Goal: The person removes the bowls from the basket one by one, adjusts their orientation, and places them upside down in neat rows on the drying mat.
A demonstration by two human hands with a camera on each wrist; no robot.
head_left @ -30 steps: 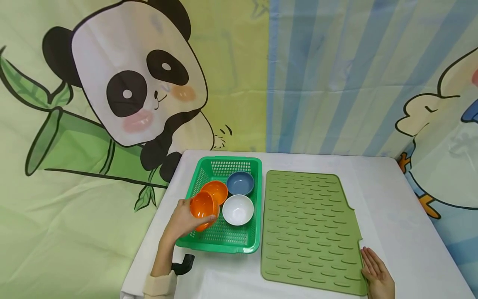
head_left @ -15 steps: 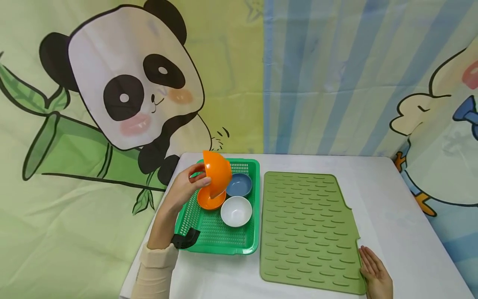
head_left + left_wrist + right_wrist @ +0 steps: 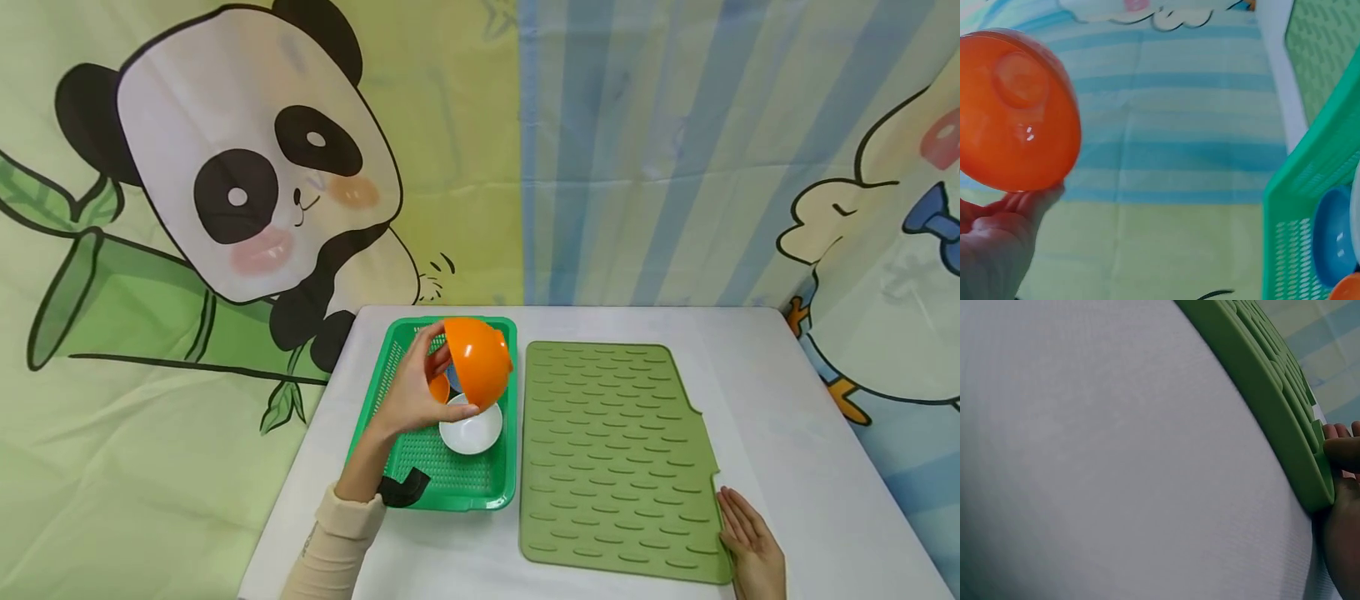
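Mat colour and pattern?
The mat is green with rows of short ridges; best seen in the head view.

On a table (image 3: 742,358), a basket (image 3: 480,503) sits left of a drying mat (image 3: 615,462). Three bowls (image 3: 472,433) are inside; another bowl (image 3: 480,362) is above, in the left hand (image 3: 417,392). The right hand (image 3: 753,546) touches the mat's right edge. A cloth (image 3: 465,167) hangs behind.

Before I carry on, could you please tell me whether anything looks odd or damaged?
The green mat looks odd: its right edge, by the right hand, slants and has notches, unlike its straight left edge. Damage or design, I cannot tell.
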